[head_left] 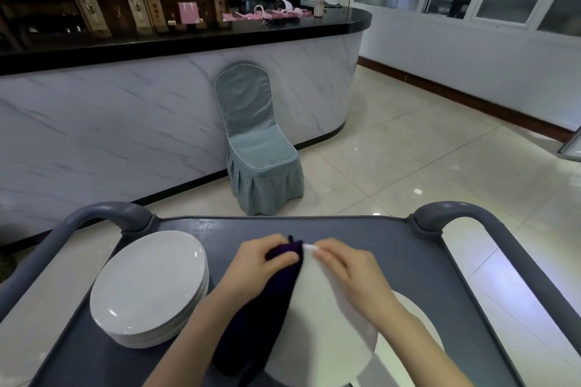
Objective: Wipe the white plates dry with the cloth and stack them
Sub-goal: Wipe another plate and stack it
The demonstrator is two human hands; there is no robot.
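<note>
- My left hand (261, 258) curls round the purple cloth (261, 317) at the centre of the frame and presses it onto the far rim of the plate (320, 324)
- My right hand (349, 267), just right of it, pinches that same rim; the fingertips are blurred, so I cannot tell how deep the hold goes
- The plate stands tilted, low in the centre, above the cart (393, 245)
- The stack (147, 286) sits at lower left on the cart, just beside my left forearm
- Another white disc (418, 314) shows under my right wrist
- Risk: a wet rim could slide out of so small a pinch, and the plate would drop onto the disc below and chip
- Risk: the cloth hangs long, so I think its loose end could drag across the stack as I carry the plate over
- Risk: the stack looks slightly uneven, so landing off-centre could shift it
</note>
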